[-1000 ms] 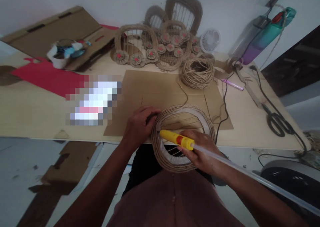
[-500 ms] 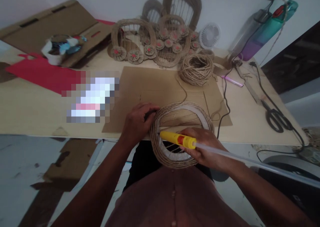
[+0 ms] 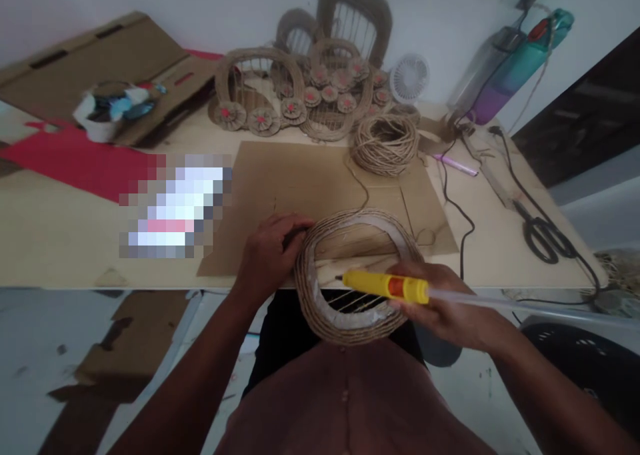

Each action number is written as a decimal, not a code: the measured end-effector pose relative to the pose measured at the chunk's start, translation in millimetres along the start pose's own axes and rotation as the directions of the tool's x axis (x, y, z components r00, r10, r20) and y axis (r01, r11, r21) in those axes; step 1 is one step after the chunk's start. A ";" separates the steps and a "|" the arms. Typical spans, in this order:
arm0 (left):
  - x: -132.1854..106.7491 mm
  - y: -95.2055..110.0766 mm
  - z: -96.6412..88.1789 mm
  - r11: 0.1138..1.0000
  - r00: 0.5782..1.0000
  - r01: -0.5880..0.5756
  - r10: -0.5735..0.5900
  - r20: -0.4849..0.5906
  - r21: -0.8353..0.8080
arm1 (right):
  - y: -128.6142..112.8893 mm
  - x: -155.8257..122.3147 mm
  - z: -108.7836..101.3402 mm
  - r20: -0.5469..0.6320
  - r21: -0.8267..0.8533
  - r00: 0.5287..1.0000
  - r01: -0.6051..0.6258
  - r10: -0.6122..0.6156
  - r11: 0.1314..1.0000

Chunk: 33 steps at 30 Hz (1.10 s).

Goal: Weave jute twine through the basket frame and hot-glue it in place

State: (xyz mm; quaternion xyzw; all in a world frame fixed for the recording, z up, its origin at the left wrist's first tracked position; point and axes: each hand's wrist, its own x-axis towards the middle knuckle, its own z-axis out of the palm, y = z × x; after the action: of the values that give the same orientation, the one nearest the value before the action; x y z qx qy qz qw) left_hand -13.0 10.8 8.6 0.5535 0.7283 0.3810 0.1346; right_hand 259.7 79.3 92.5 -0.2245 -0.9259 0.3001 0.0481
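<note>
My right hand (image 3: pixel 440 301) grips a yellow glue gun (image 3: pixel 367 285), with a long clear glue stick (image 3: pixel 500 303) running out of its back. The gun's dark tip points left, over the opening of an oval twine-wrapped frame (image 3: pixel 320 323). Pale inner edging and thin cords stretched across the opening show on this frame. At its upper left rim, my left hand (image 3: pixel 273 251) holds the frame with fingers closed. The frame overhangs the table's front edge. One twine strand leads from near its top to a twine coil (image 3: pixel 385 147).
Under the coil lies a flat cardboard sheet (image 3: pixel 300 181). Finished twine pieces with flowers (image 3: pixel 265 120) stand at the back beside a small white fan (image 3: pixel 410 78). Black scissors (image 3: pixel 543 238) and dark cables lie right. Red sheet (image 3: pixel 85 161) and a white tub (image 3: pixel 100 127) are left.
My right hand has drawn the glue gun rightward, and its tip has come away from the frame's left inner edge. My left hand keeps its hold. The view has shifted slightly.
</note>
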 end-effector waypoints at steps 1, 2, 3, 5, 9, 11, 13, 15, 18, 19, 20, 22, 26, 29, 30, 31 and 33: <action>0.1 -0.2 -0.4 1.000 1.000 -0.003 0.003 0.001 0.001 | 3.1 1.2 0.7 -0.074 -0.033 0.997 -0.029 0.026 0.999; 0.6 -0.1 -0.7 1.000 1.000 -0.006 0.006 0.003 -0.001 | 6.3 2.5 2.5 -0.145 -0.072 0.988 -0.061 0.050 0.996; 1.6 0.3 -1.1 1.000 1.000 -0.009 0.009 0.008 -0.004 | 9.6 3.8 5.1 -0.213 -0.108 0.975 -0.094 0.069 0.990; 5.2 2.4 -1.2 1.000 1.000 -0.011 0.011 0.011 -0.004 | 15.6 6.9 12.0 -0.317 -0.156 0.945 -0.132 0.077 0.979; 20.2 11.3 2.1 0.999 0.999 -0.044 0.043 0.010 0.030 | 21.4 16.1 24.7 -0.373 -0.231 0.927 -0.121 0.027 0.966; 30.1 15.9 5.3 0.996 0.996 -0.082 0.080 0.041 0.040 | 21.0 22.2 27.9 -0.381 -0.259 0.925 -0.117 0.010 0.959; 39.2 19.2 8.9 0.991 0.990 -0.125 0.121 0.078 0.041 | 19.3 28.4 29.1 -0.382 -0.278 0.924 -0.119 0.004 0.953; 45.7 20.7 12.5 0.986 0.982 -0.163 0.159 0.104 0.034 | 16.9 34.0 29.2 -0.382 -0.295 0.924 -0.117 -0.005 0.948; 49.7 20.9 17.2 0.980 0.973 -0.198 0.192 0.129 0.029 | 14.3 40.6 29.3 -0.371 -0.315 0.928 -0.114 -0.012 0.942; 49.7 20.8 18.4 0.979 0.971 -0.202 0.196 0.135 0.033 | 13.8 42.2 29.6 -0.364 -0.321 0.931 -0.116 -0.009 0.940; 49.4 20.6 19.4 0.978 0.969 -0.207 0.199 0.143 0.040 | 13.7 43.5 29.8 -0.353 -0.326 0.936 -0.115 -0.008 0.939; 48.2 20.3 20.6 0.974 0.965 -0.219 0.207 0.160 0.063 | 13.8 45.1 30.0 -0.334 -0.331 0.942 -0.099 -0.018 0.939; 46.4 19.8 21.0 0.965 0.960 -0.238 0.216 0.179 0.109 | 15.0 42.4 28.1 -0.365 -0.365 0.931 -0.130 -0.013 0.922; 46.0 19.4 20.9 0.960 0.958 -0.248 0.223 0.181 0.128 | 16.7 34.5 24.5 -0.392 -0.400 0.918 -0.228 0.059 0.888; 46.0 19.3 20.9 0.959 0.958 -0.250 0.224 0.180 0.133 | 17.5 31.2 23.0 -0.396 -0.405 0.915 -0.252 0.079 0.879; 46.1 19.3 21.1 0.959 0.958 -0.250 0.225 0.178 0.135 | 18.1 28.1 21.6 -0.395 -0.406 0.913 -0.271 0.099 0.873; 46.3 19.3 21.5 0.958 0.959 -0.250 0.225 0.174 0.138 | 18.9 23.2 19.8 -0.389 -0.404 0.911 -0.300 0.135 0.864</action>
State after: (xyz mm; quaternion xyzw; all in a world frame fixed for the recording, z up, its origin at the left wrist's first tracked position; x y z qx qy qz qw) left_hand -2.4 63.5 18.1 0.6743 0.6714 0.2908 0.0998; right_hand 241.8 92.7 64.4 -0.3835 -0.9148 0.0341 0.1220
